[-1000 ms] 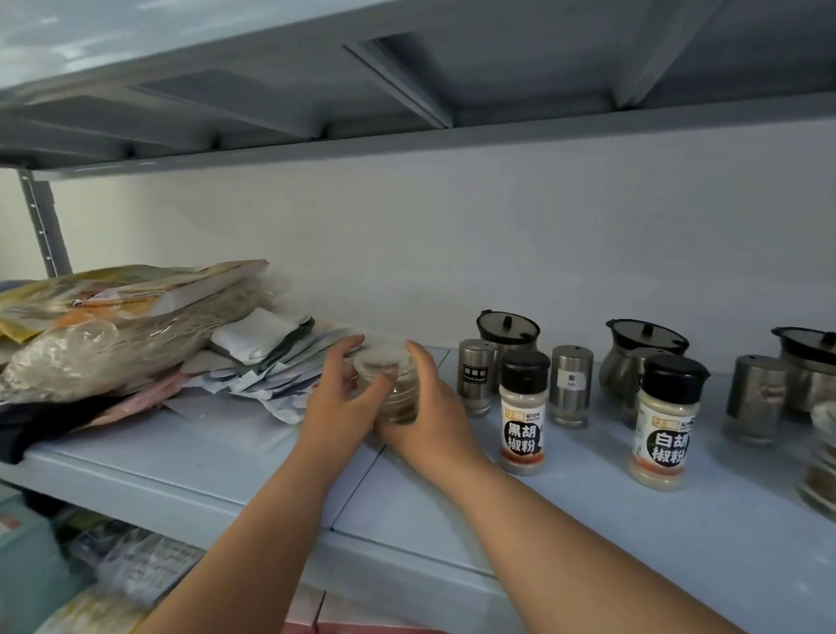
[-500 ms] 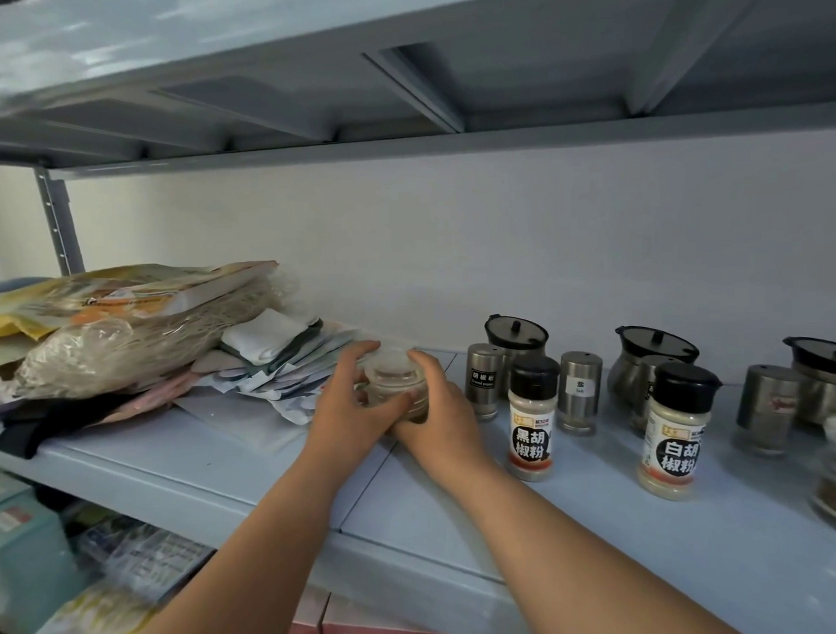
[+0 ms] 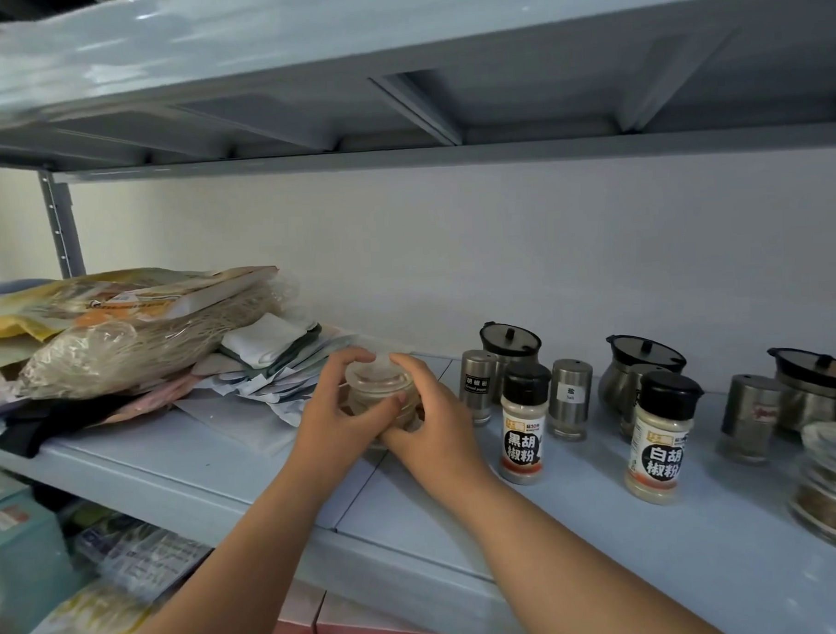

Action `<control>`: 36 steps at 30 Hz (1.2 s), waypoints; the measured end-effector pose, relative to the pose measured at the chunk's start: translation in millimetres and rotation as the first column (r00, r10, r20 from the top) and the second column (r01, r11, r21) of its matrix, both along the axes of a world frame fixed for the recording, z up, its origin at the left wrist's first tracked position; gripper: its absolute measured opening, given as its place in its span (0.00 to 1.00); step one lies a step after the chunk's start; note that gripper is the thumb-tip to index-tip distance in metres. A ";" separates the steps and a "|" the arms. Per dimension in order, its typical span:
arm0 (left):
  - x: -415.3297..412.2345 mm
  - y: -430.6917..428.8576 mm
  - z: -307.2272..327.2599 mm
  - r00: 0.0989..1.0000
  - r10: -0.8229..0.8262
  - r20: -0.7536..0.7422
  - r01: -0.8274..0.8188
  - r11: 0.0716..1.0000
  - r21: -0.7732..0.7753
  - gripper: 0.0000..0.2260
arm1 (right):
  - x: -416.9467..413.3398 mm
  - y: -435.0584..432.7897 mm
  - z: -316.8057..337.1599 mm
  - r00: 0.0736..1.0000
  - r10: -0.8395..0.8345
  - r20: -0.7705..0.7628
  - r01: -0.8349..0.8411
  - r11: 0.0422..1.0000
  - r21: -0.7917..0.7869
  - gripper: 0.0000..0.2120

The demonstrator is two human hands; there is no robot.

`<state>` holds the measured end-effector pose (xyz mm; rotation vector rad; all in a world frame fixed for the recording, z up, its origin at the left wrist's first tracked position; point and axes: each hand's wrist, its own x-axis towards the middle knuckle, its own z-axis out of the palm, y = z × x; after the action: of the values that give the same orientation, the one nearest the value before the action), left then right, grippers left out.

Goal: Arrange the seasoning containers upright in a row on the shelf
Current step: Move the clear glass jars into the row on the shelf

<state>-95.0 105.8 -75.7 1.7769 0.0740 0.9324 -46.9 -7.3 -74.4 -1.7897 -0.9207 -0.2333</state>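
A pale blue metal shelf [image 3: 212, 474] against a white wall, another shelf board overhead. My left hand [image 3: 337, 423] and right hand [image 3: 433, 428] are both wrapped around one small clear jar [image 3: 378, 390], fingers curled on its sides — it stands upright on the shelf between my palms, lid up.

Progress, as I judge it: partial. To the right of my right hand the containers stand upright but staggered, front and back, not in one row. The jar in my grip has yet to join them.

Count, right of my hands: two plastic pepper bottles — black pepper bottle [image 3: 523, 422], white pepper bottle [image 3: 658, 438]; three or four steel shakers, the nearest shaker [image 3: 476, 386] just beyond my right fingers, one partly hidden; three steel pots with black lids, first pot [image 3: 509, 344]; one clear lidded jar at the frame edge [image 3: 830, 481], cut off.

Left of my left hand: a heap of food bags [image 3: 120, 339] and paper packets.
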 end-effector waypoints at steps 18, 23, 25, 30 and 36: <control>-53.9 -32.1 12.1 0.994 -0.010 0.112 -0.009 0.986 0.167 0.15 | -44.1 -54.9 19.1 0.985 0.069 0.158 -0.062 0.997 -0.045 0.32; -53.4 -53.9 16.6 0.988 0.019 0.153 -0.057 0.968 0.246 0.16 | -48.3 -82.8 24.7 0.985 0.071 0.160 -0.065 0.997 -0.042 0.34; -52.3 -66.1 20.1 0.985 0.009 0.171 -0.052 0.967 0.248 0.15 | -49.9 -94.8 26.3 0.985 0.050 0.166 -0.045 0.998 -0.034 0.35; -47.5 -99.8 28.1 0.976 -0.055 0.211 -0.004 0.963 0.268 0.15 | -51.2 -129.2 28.3 0.978 -0.036 0.207 0.033 0.999 0.016 0.38; -40.0 -137.4 35.0 0.967 -0.116 0.229 0.041 0.951 0.305 0.15 | -52.4 -170.3 32.8 0.975 -0.071 0.210 0.066 0.997 0.029 0.40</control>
<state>-135.0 -31.6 -40.7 1.9073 -0.3101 1.1435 -99.2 -177.7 -41.6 -1.8022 -1.0015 -0.4830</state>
